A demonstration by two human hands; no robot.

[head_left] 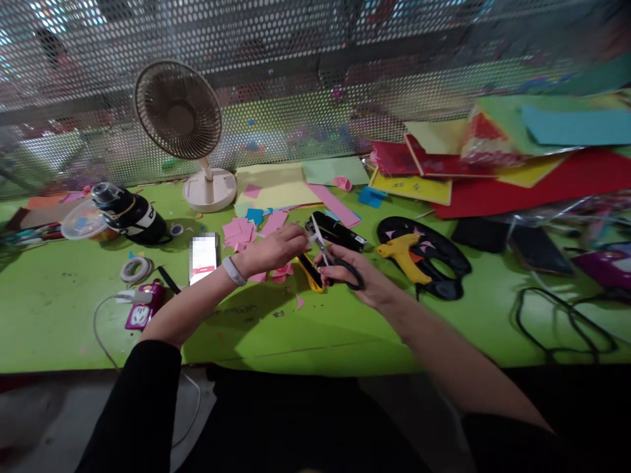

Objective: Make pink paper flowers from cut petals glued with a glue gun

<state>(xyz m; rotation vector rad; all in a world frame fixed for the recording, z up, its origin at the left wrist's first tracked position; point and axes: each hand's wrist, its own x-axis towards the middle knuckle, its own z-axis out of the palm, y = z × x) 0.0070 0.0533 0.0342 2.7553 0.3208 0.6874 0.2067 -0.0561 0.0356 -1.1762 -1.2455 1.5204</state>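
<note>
Both forearms reach over green table [345, 328]. Left hand [273, 251] pinches paper scrap [309, 240] at frame centre. Right hand [362, 279] fingers are curled through scissors [340, 266], blades at the scrap. Likely mid-cut: pink cut pieces [239, 233] piled centre-left, uncut sheets [517, 177] upper right.

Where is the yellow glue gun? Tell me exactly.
In the head view, the yellow plastic glue gun lies on a black oval mat on the green table, just right of the right hand holding black-handled scissors.
</note>
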